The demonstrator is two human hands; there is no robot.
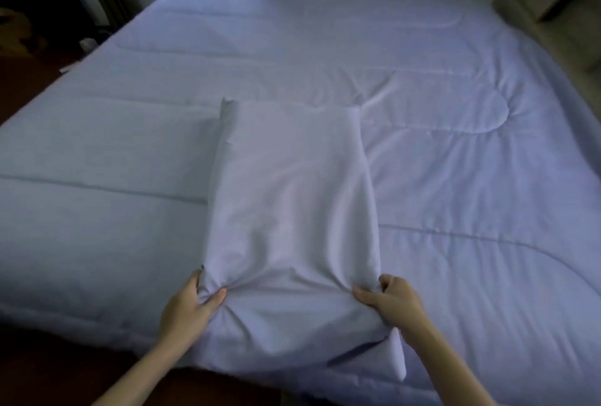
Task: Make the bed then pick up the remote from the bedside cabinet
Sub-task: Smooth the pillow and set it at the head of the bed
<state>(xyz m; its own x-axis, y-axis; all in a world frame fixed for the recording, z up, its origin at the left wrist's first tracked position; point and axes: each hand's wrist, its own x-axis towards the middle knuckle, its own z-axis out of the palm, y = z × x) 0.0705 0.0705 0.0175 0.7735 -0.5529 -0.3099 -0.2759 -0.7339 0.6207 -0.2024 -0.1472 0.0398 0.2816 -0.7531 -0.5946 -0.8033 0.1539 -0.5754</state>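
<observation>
Now, left hand [190,303] and right hand [392,300] each gripping pillow [292,210], pillow lying on bed [455,178]

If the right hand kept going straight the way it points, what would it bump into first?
The pillow. The right hand grips its near corner and points forward and leftward across it, so it would probably just push into the pillow lying on the quilt.

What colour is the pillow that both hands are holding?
The pillow is plain pale lavender-white, with no pattern, matching the duvet. The head view shows it.
</observation>
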